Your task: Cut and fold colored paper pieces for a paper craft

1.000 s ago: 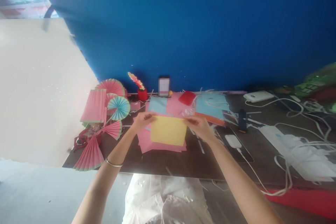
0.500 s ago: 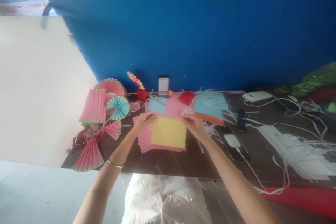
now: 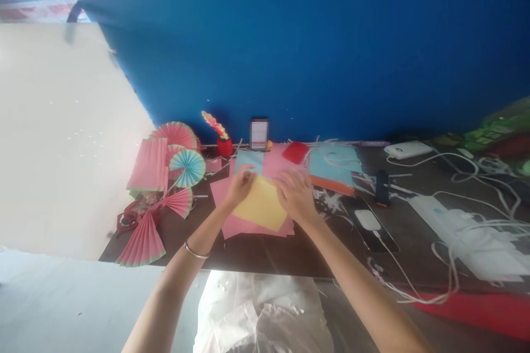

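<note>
A sheet of yellow paper (image 3: 261,204) lies tilted over pink sheets (image 3: 232,227) on the dark table. My left hand (image 3: 240,186) pinches the yellow sheet at its upper left corner, thumb and fingertips together. Along the sheet's right edge is my right hand (image 3: 297,194), its fingers bent toward the paper; its grip is partly hidden by the back of the hand. Just behind the hands are a light blue sheet (image 3: 248,162) and more pink paper.
To the left stand folded pink paper fans (image 3: 144,240) and a blue paper rosette (image 3: 187,168). A red pot (image 3: 224,147) and an upright phone (image 3: 259,134) are at the back. On the right lie another phone (image 3: 360,212), a power strip (image 3: 459,237) and tangled white cables.
The yellow sheet has turned clockwise, its lower right corner now pointing toward me. My left hand has shifted right and slightly up; my right hand has turned over the sheet's right side.
</note>
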`<action>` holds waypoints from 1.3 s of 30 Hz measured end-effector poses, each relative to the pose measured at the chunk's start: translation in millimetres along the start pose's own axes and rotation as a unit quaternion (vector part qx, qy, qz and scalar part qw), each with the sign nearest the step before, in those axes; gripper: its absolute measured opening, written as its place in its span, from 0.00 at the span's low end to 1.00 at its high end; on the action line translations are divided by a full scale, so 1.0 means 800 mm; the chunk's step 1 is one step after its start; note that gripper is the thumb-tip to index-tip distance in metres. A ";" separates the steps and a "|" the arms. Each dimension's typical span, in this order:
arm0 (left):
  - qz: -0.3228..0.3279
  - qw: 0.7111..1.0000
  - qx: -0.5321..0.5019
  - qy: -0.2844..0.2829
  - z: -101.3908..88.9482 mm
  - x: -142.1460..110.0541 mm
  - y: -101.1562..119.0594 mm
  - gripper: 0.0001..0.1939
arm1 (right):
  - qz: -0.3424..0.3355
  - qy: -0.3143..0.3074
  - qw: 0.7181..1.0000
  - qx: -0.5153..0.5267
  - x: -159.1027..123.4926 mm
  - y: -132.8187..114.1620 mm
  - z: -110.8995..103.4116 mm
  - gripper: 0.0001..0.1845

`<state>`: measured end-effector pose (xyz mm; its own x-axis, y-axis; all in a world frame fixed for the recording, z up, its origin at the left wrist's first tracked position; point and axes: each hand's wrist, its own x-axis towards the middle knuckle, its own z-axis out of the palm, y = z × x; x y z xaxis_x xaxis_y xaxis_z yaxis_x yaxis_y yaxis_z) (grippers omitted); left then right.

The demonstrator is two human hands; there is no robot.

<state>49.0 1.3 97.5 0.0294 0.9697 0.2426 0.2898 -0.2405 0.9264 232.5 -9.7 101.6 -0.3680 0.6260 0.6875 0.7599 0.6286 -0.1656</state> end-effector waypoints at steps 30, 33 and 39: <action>0.028 0.989 0.003 -0.142 -0.013 0.012 0.031 0.09 | 0.264 -0.108 0.895 0.342 0.037 -0.011 -0.023 0.13; 0.038 0.988 0.024 -0.146 -0.009 0.014 0.036 0.07 | 0.274 -0.109 0.891 0.345 0.037 -0.010 -0.018 0.11; 0.039 0.989 0.067 -0.127 0.005 0.017 0.032 0.14 | 0.274 -0.129 0.884 0.355 0.030 -0.003 -0.014 0.10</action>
<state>60.4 8.9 123.6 0.2915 0.9319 0.2158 0.4007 -0.3238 0.8571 227.8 -1.3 125.9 -0.2285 0.9531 0.1983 0.3669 0.2730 -0.8893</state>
